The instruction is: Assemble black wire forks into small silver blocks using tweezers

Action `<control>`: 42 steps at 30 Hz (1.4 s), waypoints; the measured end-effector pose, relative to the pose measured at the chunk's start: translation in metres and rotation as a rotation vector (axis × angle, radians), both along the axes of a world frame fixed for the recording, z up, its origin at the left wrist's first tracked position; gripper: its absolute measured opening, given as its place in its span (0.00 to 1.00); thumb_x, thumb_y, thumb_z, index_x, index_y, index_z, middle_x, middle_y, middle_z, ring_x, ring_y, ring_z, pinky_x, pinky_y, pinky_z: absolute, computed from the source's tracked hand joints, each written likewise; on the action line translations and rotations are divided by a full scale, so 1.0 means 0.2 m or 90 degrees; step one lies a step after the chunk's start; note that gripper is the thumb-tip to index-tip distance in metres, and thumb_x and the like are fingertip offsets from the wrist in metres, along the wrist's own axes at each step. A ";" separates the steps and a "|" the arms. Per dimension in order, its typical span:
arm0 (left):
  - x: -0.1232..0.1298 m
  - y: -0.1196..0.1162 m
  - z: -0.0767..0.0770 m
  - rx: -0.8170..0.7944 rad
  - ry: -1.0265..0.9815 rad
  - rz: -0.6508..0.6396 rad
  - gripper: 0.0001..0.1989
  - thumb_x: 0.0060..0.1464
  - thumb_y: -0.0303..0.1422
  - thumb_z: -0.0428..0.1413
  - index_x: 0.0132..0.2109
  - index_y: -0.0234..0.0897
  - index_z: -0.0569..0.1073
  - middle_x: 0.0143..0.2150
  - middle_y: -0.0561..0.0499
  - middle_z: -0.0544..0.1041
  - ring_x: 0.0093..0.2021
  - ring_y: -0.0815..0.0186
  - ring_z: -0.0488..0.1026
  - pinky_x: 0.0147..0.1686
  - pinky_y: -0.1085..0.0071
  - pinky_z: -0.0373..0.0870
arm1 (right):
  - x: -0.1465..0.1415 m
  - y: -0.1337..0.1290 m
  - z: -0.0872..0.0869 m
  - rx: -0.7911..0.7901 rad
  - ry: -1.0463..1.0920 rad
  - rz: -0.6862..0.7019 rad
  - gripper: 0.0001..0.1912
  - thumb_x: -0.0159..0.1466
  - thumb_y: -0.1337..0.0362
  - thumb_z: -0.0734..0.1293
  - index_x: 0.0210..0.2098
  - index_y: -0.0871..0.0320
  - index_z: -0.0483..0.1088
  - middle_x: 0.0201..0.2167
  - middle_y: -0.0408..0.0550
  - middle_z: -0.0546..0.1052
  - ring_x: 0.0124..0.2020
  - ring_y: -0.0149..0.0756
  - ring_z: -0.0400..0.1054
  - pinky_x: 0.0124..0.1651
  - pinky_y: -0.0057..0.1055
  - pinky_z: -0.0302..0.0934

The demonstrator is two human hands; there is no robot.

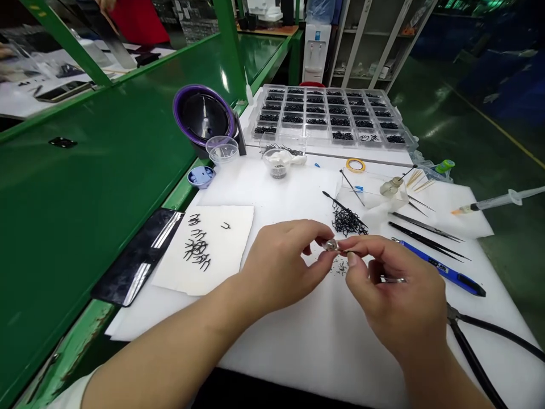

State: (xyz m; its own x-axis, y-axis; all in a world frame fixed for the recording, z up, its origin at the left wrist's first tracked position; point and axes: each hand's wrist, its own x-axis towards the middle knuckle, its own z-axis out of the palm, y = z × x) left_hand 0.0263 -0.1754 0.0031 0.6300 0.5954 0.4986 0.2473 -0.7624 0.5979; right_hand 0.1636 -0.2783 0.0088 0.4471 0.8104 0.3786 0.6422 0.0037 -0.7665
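Thumb and forefinger of my left hand (293,255) pinch a small shiny, rounded piece (330,245), too small to name. My right hand (395,289) is closed at the same spot, its fingertips pressed on a thin dark piece that I cannot make out. A shiny metallic rod (392,279) shows under its curled fingers. Just beyond the hands lies a pile of black bent wire-like parts (349,220), with tiny dark bits (340,267) scattered nearer. To the left, several black forked parts (198,247) rest on a sheet of white paper (236,227).
Tweezers (426,227), a blue pen-like tool (447,272) and black-handled pliers (472,352) lie on the right, a syringe (498,200) beyond. At the back stands a compartment box (319,128) of black parts. A dark phone-like slab (140,255) lies left, beside a green partition (85,199).
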 end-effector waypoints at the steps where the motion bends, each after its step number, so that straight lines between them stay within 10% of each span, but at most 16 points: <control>1: 0.00 -0.01 0.00 0.003 0.001 0.000 0.06 0.51 0.27 0.62 0.39 0.34 0.75 0.30 0.56 0.79 0.28 0.75 0.73 0.28 0.78 0.68 | 0.00 0.00 0.00 -0.001 0.001 -0.003 0.08 0.58 0.72 0.68 0.33 0.53 0.75 0.35 0.37 0.81 0.18 0.23 0.60 0.19 0.24 0.57; 28: -0.01 -0.05 0.02 0.009 0.013 0.034 0.02 0.52 0.28 0.60 0.34 0.34 0.76 0.29 0.54 0.80 0.26 0.70 0.73 0.23 0.72 0.66 | -0.02 -0.03 0.01 -0.039 0.018 -0.007 0.13 0.57 0.73 0.71 0.37 0.49 0.77 0.37 0.39 0.82 0.28 0.31 0.74 0.24 0.24 0.67; 42: -0.01 -0.05 0.02 0.016 0.013 0.045 0.03 0.54 0.30 0.59 0.34 0.35 0.76 0.28 0.54 0.79 0.26 0.70 0.73 0.23 0.72 0.66 | -0.03 -0.03 0.01 -0.032 0.024 -0.013 0.10 0.60 0.69 0.72 0.39 0.47 0.78 0.40 0.40 0.82 0.39 0.38 0.78 0.44 0.33 0.74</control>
State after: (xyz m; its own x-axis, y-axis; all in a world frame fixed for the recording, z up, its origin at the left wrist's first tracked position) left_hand 0.0237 -0.1855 0.0068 0.5971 0.6257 0.5020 0.3128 -0.7579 0.5725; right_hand 0.1577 -0.2851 0.0108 0.4763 0.8190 0.3199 0.6126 -0.0480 -0.7890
